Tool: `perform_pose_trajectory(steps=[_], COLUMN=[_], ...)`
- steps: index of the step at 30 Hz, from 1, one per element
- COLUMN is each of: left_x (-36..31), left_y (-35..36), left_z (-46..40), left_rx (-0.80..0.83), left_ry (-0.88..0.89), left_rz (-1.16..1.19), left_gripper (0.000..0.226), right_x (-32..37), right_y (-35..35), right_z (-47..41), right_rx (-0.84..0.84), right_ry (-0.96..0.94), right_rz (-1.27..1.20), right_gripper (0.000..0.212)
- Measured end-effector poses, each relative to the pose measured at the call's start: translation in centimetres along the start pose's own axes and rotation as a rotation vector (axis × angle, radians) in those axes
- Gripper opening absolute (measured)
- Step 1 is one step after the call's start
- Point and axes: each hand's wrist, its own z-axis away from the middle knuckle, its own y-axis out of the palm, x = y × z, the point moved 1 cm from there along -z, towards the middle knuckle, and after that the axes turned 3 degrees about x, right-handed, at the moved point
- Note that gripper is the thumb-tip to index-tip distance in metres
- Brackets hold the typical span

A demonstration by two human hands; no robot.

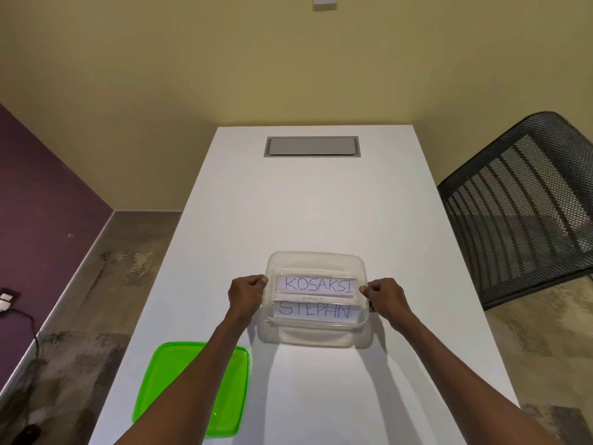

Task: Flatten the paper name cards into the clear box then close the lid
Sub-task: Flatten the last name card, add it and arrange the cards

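Clear box (316,261): set on the white table (308,203), mid-width, near edge side; within easy reach of both arms, likely for that reason.

Name cards: two in the box. "KOSAKSI" card (318,284) at the far side, "STEPHN" card (316,310) at the near side. Both show their lettered faces toward the camera, each with a fold ridge along its top edge; judged not yet fully flat, though depth through the clear wall is hard to read.

Left hand (246,293): fingers curled, thumb and forefinger meeting at the box's left rim. Whether pinching the rim or the card's end, cannot tell.

Right hand (383,295): mirrored at the right rim, fingers curled, tips at the "KOSAKSI" card's right end. Same doubt about rim or card.

Hands together: well apart, one per side of the box; symmetric hold probably meant to steady the box or to square the far card across its width.

Green lid (179,380): flat on the table, near left, apart from the box, partly under the left forearm. Parked clear of the opening so cards can go in; close enough for a short reach later.

Stage: judged mid-task; cards inside, pressing down remaining, lid not yet on.

Risk: light box may slide on the smooth top; folded paper may spring up under the lid.

Surroundings: grey hatch (312,146) inset at the table's far end; black mesh chair (519,200) at right.
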Motion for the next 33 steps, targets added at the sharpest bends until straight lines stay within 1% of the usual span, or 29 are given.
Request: perform_pose_trajectory(steps=[6,13,20,23,28,29,33], left_x=[1.0,1.2,1.5,2.1,1.8,1.8,1.6], left_y=[1.0,1.5,1.9,1.6,1.6,1.6,1.4], left_z=[-0.3,-0.6,-0.5,-0.9,-0.8,-0.7,-0.5], left_rx=[-0.023,-0.039,-0.044,-0.047,-0.036,-0.032,0.001], left_ry=[0.008,0.026,0.021,0.009,0.012,0.012,-0.004], left_rz=[-0.048,-0.099,-0.124,-0.131,-0.131,-0.131,-0.123], left_gripper=[0.019,0.022,0.023,0.029,0.027,0.022,0.022], right_x=[-1.2,-1.7,-1.7,-1.7,-1.6,-1.6,-1.6], right_y=[-0.2,-0.2,-0.2,-0.2,-0.1,-0.1,-0.2], right_z=[-0.9,-1.5,-1.6,-1.6,-1.5,-1.5,-1.3], right_rx=[0.024,0.032,0.047,0.049,0.044,0.042,0.039], right_ry=[0.002,-0.001,-0.002,-0.018,-0.015,-0.015,-0.009], right_rz=[0.020,0.018,0.064,0.070,0.073,0.076,0.077], right_gripper=[0.035,0.041,0.035,0.038,0.038,0.038,0.040])
